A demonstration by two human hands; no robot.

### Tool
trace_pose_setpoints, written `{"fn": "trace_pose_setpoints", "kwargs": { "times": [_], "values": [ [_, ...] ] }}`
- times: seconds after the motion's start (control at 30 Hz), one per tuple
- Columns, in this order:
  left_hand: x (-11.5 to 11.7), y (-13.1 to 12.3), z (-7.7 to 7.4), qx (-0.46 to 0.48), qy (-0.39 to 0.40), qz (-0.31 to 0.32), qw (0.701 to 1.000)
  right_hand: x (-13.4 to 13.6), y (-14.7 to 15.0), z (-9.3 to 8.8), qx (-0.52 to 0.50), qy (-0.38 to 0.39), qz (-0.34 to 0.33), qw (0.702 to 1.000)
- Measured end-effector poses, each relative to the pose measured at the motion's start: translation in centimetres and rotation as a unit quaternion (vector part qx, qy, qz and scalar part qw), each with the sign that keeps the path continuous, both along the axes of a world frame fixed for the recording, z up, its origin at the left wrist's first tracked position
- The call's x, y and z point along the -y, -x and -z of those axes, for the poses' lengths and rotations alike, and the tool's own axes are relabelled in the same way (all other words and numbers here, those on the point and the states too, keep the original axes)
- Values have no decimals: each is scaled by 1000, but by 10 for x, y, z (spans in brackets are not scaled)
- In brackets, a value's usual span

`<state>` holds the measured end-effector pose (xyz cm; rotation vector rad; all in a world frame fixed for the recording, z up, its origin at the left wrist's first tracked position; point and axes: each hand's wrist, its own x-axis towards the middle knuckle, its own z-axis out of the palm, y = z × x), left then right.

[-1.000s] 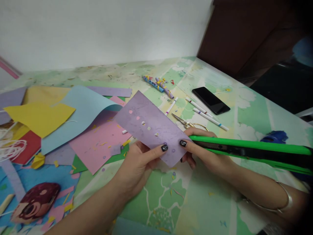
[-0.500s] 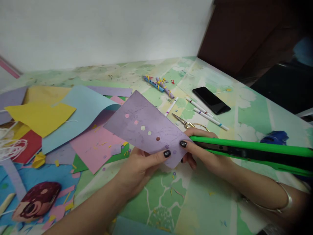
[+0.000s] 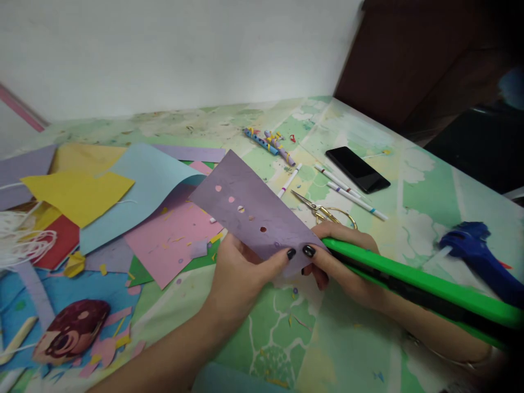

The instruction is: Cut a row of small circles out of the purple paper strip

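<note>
A purple sheet of paper (image 3: pixel 249 204) with a slanting row of punched holes is held up over the table, its near right corner curling. My left hand (image 3: pixel 241 273) pinches the lower edge between thumb and fingers. Close beside it, my right hand (image 3: pixel 346 262) grips the right end, thumb on top. A long bright-green and black object (image 3: pixel 409 275) runs from between the right thumb and forefinger out to the right edge; I cannot make out its kind. Gold-handled scissors (image 3: pixel 323 210) lie just behind the right hand.
Coloured paper sheets (image 3: pixel 135 188), white string (image 3: pixel 24 237) and a red-brown pouch-like item (image 3: pixel 71 330) crowd the left. Behind the hands are decorated paper tubes (image 3: pixel 262 142), white markers (image 3: pixel 356 201) and a black phone (image 3: pixel 357 169). A blue glue gun (image 3: pixel 481 254) lies at right.
The purple paper has tilted, and its curl near my thumbs has grown. The green object has turned, its far end lower now, exposing more of the blue glue gun. The view has shifted slightly.
</note>
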<state>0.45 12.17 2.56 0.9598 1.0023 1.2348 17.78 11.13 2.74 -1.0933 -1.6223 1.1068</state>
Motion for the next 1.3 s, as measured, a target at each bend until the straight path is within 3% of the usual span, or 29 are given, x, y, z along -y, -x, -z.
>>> {"fn": "trace_pose_setpoints", "kwargs": {
  "times": [0.13,0.37,0.5,0.63,0.8,1.03,1.2,1.3],
  "values": [
    [-1,-2,1,12,-6,-49,999,0,2,-1,-2,4,6,1000],
    [-2,-2,-2,-36,-24,-75,996,1,2,0,0,15,5,1000],
    [1,-1,-8,-97,12,-28,995,-1,2,-4,-25,88,-35,995],
    [-1,1,-6,-116,1,30,993,-4,1,-2,-106,201,-127,966],
    [-8,5,2,-188,-84,-4,979,-5,2,10,-243,265,-160,919],
    [-7,7,0,-284,-223,-121,925,-7,10,9,-290,325,-166,885],
    [-6,12,-4,-426,-316,-122,839,-7,11,8,-275,319,-168,891],
    [-7,14,-7,-449,-351,-131,811,-7,10,9,-257,316,-168,898]
  ]
}}
